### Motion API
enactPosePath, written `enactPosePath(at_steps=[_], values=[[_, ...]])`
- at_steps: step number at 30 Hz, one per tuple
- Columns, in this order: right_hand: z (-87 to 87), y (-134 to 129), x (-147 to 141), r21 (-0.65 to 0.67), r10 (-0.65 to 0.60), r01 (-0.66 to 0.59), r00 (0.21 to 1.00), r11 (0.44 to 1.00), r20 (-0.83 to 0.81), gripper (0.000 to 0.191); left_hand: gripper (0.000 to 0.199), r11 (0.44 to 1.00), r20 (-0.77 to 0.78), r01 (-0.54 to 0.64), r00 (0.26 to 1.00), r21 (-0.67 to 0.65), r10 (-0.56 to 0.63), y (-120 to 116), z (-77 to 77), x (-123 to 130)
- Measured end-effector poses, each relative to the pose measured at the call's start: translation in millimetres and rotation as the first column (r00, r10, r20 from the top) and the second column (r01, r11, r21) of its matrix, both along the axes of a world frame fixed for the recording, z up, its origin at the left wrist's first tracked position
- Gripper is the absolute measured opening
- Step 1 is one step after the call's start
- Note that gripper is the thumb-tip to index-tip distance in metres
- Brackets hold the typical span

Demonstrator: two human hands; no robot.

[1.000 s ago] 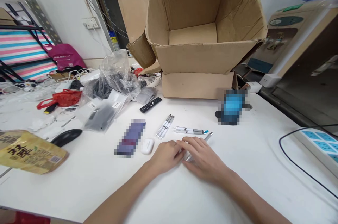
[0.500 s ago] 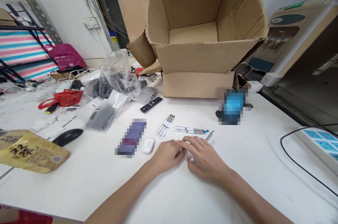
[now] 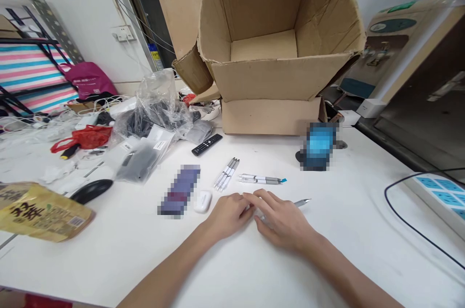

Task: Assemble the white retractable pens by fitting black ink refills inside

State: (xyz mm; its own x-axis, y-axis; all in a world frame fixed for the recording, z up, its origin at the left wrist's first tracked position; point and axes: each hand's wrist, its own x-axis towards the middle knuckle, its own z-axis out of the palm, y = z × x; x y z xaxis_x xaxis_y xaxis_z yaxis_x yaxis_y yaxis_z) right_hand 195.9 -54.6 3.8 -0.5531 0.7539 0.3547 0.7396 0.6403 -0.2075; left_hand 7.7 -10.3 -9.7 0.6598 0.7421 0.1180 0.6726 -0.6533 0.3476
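Left hand (image 3: pixel 228 216) curled, hold unclear | right hand (image 3: pixel 281 220) narrowly gripping slim silver-and-white pen (image 3: pixel 300 203), tip toward 2 o'clock | white-and-grey pens (image 3: pixel 227 174) at 11 o'clock

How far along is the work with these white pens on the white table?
Looks done: three white-and-silver pens lie bunched together, and blue-tipped white pens lie beside them. In hand: the right hand holds a silver-tipped pen, with the left hand against it. Remaining: both groups lie on the white table, outside the open brown cardboard box.
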Motion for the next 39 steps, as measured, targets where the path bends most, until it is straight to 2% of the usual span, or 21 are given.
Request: enactPosePath(at_steps=[6, 12, 22, 28, 34, 37, 39], values=[[2.4, -2, -2, -0.029, 0.059, -0.060, 0.998, 0.998, -0.026, 0.056, 0.017, 0.999, 0.001, -0.011, 1.000, -0.030, 0.011, 0, 2.0, 0], [2.3, -3, -2, -0.040, 0.016, -0.016, 1.000, 0.999, -0.003, 0.062, 0.021, 1.000, 0.020, -0.004, 1.000, -0.023, 0.004, 0, 1.4, 1], [5.2, -5, -4, -0.022, 0.048, -0.049, 0.998, 0.999, -0.034, 0.059, 0.019, 0.999, 0.017, -0.016, 1.000, -0.047, 0.017, -1, 7.2, 1], [4.9, -2, -3, -0.033, 0.064, -0.066, 0.996, 0.997, -0.066, 0.049, 0.018, 0.997, 0.015, -0.029, 0.999, -0.070, 0.030, 0, 5.4, 2], [-2.2, 3, 0, -0.093, 0.005, -0.012, 0.997, 0.996, -0.074, 0.056, 0.030, 0.998, 0.028, -0.004, 1.000, -0.063, 0.006, -1, 5.1, 1], [-6.0, 6, 2, -0.145, -0.044, 0.030, 0.994, 0.989, -0.097, 0.062, 0.043, 0.990, 0.111, 0.018, 0.994, -0.137, -0.003, -5, 9.8, 1], [-7.6, 7, 3, -0.160, -0.071, 0.056, 0.993, 0.985, -0.090, 0.065, 0.041, 0.981, 0.166, 0.038, 0.986, -0.190, -0.006, -8, 12.2, 2]])
